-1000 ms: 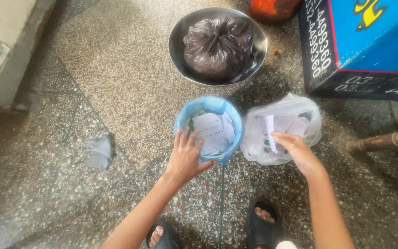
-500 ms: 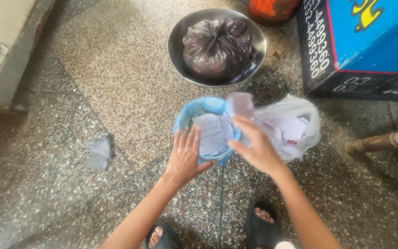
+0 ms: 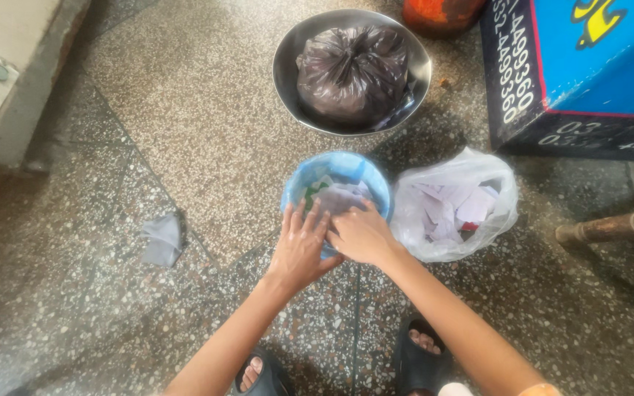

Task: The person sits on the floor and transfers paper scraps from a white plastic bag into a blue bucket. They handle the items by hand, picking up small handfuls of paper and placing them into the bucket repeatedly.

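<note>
Blue bucket (image 3: 336, 170): stands on the speckled floor (image 3: 185, 110), filled with paper scraps (image 3: 335, 196). Left hand (image 3: 301, 246): open, fingers spread flat on the near rim. Right hand (image 3: 362, 235): curled loosely over the scraps, touching the left. Just right: clear plastic bag (image 3: 455, 202) of papers. Beyond: metal basin (image 3: 288, 66) holding a tied black bag (image 3: 352, 72).

Blue bucket (image 3: 337, 176) upright on floor — white paper scraps (image 3: 339, 196) inside.

both bare arms reach up from the bottom of the frame toward its centre. left hand (image 3: 301, 246) lies flat, fingers (image 3: 310, 220) spread; right hand (image 3: 361, 236) curls beside it, touching.
</note>
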